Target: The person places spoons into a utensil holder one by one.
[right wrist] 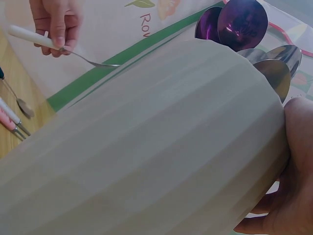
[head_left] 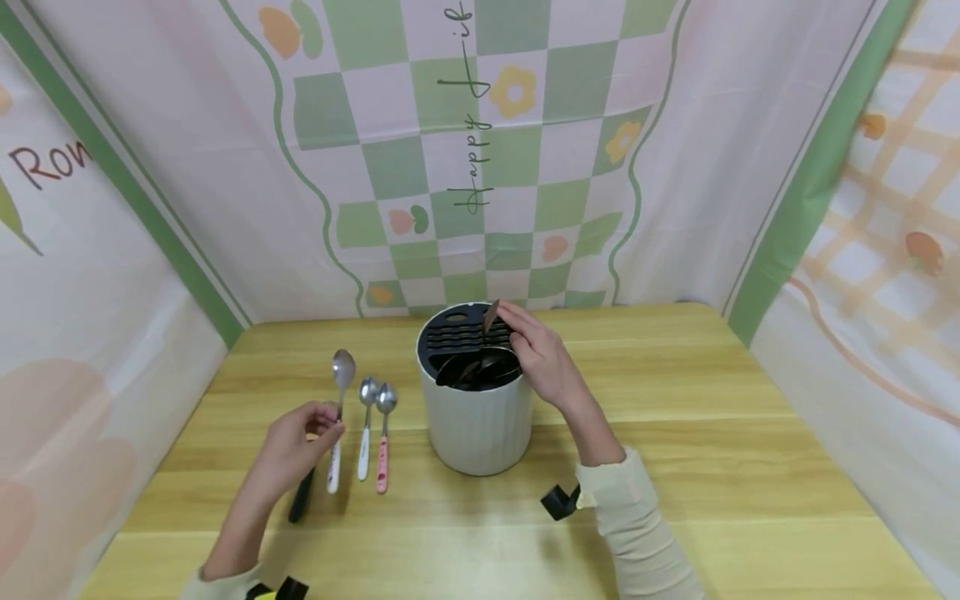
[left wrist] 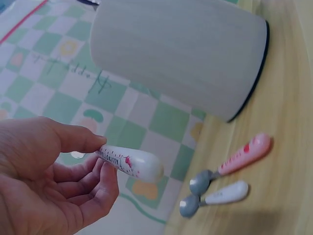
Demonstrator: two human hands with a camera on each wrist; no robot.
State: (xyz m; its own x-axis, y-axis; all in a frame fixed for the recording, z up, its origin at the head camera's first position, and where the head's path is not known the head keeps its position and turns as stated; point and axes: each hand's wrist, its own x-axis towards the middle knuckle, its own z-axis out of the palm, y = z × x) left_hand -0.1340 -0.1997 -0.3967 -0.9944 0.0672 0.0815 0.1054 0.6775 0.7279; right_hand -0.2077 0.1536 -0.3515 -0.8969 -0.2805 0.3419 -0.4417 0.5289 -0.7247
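My left hand (head_left: 296, 446) pinches a spoon (head_left: 343, 371) by its white patterned handle (left wrist: 132, 162), bowl end up, above the table's left side. Beside it lie a white-handled spoon (head_left: 364, 442) and a pink-handled spoon (head_left: 383, 450). A ribbed white holder (head_left: 480, 425) with a black slotted top stands at the centre. Several spoon bowls, purple (right wrist: 242, 24) and gold (right wrist: 273, 78), stick out of its top. My right hand (head_left: 546, 358) rests at the holder's right rim, fingers over the edge by an upright brown piece (head_left: 491, 317); whether it touches that piece, I cannot tell.
A black-handled utensil (head_left: 302, 497) lies under my left hand on the wooden table (head_left: 720, 467). Printed cloth (head_left: 517, 167) hangs behind the table and along both sides. Black wrist mounts (head_left: 559, 502) are strapped at the sleeves.
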